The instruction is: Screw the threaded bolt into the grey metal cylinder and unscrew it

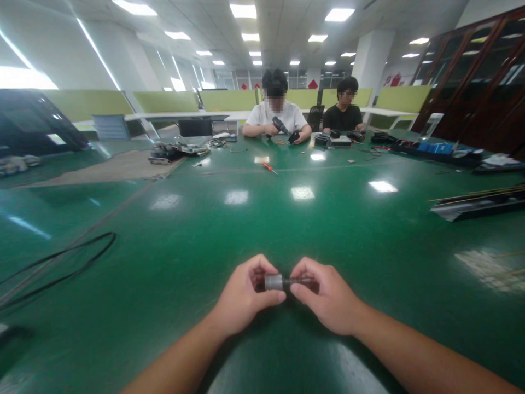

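Observation:
Low in the middle of the view, my two hands meet over the green table (pixel 262 219). A short grey metal cylinder (pixel 274 282) lies between the thumb and fingers of my left hand (pixel 245 293), which is closed around it. From its right side a thin, dark shaft (pixel 301 280) runs level into my right hand (pixel 328 295). The thumb and fingertips there are pinched on this shaft, and its far end is partly hidden by the hand. Whether cylinder and shaft are one piece I cannot tell.
A red screwdriver (pixel 268 167) lies farther out. Black cable (pixel 82 268) loops at left; a long metal channel (pixel 471 205) with thin rods sits at right. Across the table, one person holds a power drill (pixel 281 126); another person (pixel 344 112) sits beside them.

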`<action>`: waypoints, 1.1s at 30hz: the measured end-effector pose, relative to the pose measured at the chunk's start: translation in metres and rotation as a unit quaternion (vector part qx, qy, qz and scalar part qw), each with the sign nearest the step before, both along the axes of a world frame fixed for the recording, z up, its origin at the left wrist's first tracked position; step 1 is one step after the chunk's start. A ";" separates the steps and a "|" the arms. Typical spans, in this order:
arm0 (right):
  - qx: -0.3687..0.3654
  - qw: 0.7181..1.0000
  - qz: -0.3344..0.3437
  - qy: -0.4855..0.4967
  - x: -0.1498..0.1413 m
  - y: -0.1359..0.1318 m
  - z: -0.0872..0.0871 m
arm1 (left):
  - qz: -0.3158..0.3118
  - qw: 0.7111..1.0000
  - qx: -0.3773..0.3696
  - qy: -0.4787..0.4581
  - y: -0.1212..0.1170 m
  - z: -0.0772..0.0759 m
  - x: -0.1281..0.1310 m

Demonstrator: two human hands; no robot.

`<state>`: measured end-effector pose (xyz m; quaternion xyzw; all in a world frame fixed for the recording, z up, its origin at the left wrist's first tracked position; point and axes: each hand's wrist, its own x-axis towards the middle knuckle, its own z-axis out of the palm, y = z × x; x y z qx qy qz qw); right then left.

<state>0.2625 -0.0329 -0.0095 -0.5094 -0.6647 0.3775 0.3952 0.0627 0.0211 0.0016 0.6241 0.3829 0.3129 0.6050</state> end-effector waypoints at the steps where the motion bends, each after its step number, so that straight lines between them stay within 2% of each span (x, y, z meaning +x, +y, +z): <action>1: -0.001 1.000 0.000 -0.001 0.000 0.000 0.000 | 0.001 1.000 0.000 0.000 0.000 0.001 0.000; 33: -0.009 1.000 -0.003 0.017 0.001 0.000 -0.003 | -0.007 1.000 -0.010 -0.008 0.001 0.000 0.000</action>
